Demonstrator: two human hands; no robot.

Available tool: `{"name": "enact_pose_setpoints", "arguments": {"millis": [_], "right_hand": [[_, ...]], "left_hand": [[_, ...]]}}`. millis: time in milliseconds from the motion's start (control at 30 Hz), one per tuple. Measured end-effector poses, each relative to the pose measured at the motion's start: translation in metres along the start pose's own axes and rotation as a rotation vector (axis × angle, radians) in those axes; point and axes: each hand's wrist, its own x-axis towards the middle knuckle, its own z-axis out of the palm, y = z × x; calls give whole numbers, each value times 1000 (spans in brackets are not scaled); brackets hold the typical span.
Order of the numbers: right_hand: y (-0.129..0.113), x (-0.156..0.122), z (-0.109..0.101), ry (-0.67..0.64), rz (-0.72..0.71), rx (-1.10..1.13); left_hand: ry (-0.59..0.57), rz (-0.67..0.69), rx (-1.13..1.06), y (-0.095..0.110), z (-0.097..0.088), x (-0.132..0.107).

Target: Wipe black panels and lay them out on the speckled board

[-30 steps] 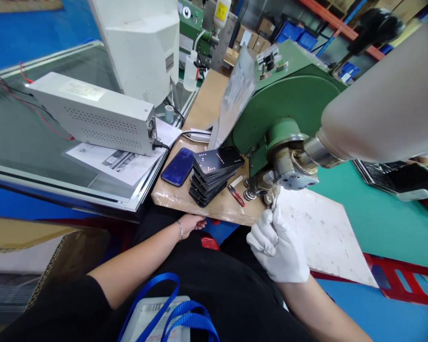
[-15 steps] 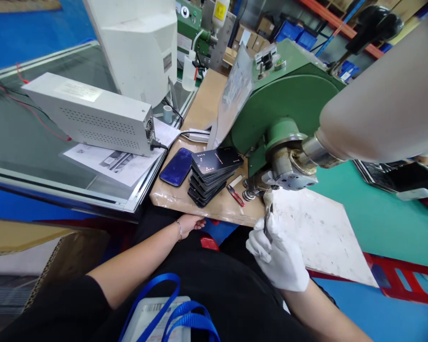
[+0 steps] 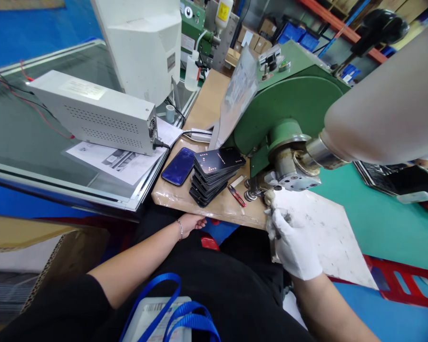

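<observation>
Gloved right hand [image 3: 294,244] is shifting rightward, fingers [image 3: 280,222] pinching a light, stiff metal tool [image 3: 274,247] by its shank; bare left hand [image 3: 189,224] is lying open at the desk [image 3: 214,213] edge.

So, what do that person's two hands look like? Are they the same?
No. The left hand is bare, with a thin silver bracelet at the wrist. The right hand wears a white fabric glove. A short black sleeve covers the upper left arm.

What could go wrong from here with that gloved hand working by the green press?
The gloved right hand, gripping a small metal piece, is close beside the green press's metal head, so it might get pinched if the press moves. The slanted stack of black panels could also slide onto the red-handled snips and get scratched.
</observation>
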Motion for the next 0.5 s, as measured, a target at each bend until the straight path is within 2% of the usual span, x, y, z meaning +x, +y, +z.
{"name": "enact_pose_setpoints", "arguments": {"millis": [100,167,233,300,367,500], "right_hand": [[-6,2,-3,74,-72,-180],[-10,0,-6,65,-223,-279],[-12,-4,-10,-81,-403,-328],[-10,-8,-15,-214,-491,-337],[-5,-8,-19,-209,-463,-381],[7,-3,-15,-18,-281,-436]], "left_hand": [[-4,1,8,0,0,0],[-7,2,11,0,0,0],[-13,6,11,0,1,0],[-19,10,10,0,1,0],[-26,12,9,-1,2,1],[-45,11,10,-3,1,2]]}}
